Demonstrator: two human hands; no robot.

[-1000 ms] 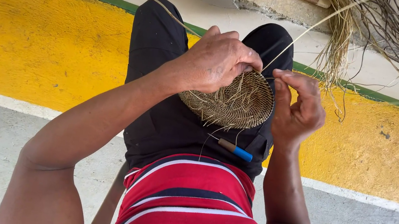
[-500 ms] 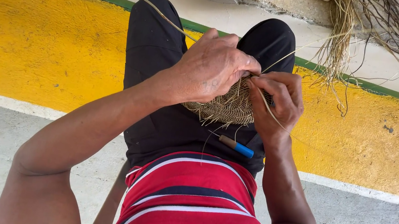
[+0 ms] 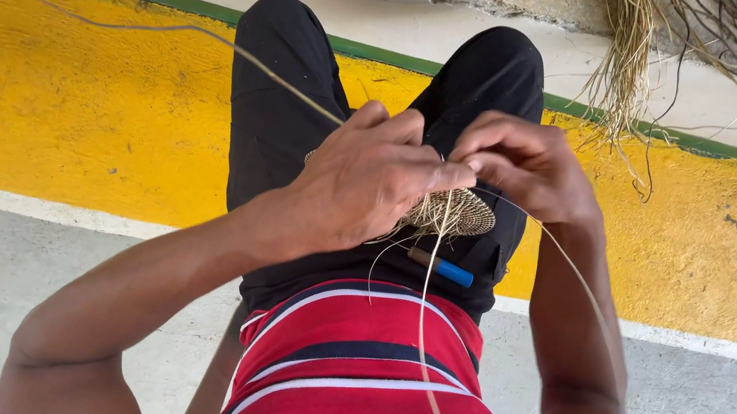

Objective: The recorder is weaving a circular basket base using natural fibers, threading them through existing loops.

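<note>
Both hands are now closing together over the disc (image 3: 464, 213), hiding more of it than before. Left hand (image 3: 362, 182) is curling over its near edge, fingers pressed together; right hand (image 3: 528, 167) is pinching a strand (image 3: 425, 321) beside them. Pulled hard, that strand may snap. No containers are showing.
</note>
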